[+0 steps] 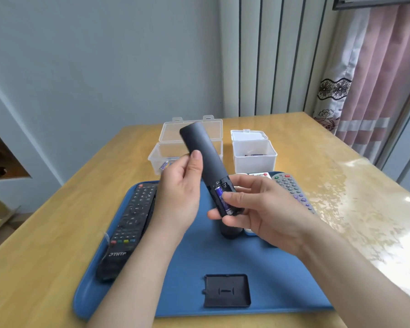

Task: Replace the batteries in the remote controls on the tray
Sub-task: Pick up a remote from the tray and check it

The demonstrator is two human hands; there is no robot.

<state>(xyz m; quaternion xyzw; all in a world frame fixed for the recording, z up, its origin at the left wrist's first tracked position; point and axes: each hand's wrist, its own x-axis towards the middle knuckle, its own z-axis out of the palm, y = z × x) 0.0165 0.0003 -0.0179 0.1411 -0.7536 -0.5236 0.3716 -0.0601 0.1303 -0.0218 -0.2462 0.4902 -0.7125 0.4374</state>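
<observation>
At 6 o'clock a battery cover [227, 290] lies on the blue tray [187, 268]. Mid-tray, the left hand [178, 192] grips the black remote [204, 152], held aloft; the right hand [253, 209] curls round its open end, fingertip [227, 197] on the seated blue battery [219, 193]. Clear boxes [255, 159] stand at 12 o'clock.

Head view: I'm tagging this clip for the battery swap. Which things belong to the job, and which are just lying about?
Job: black remote, gripped by left hand and right hand; blue battery in its open bay; battery cover on the blue tray; THTF remote; grey remote; clear box and frosted box, both holding batteries.
Lying about: curtain; cardboard at far left.
</observation>
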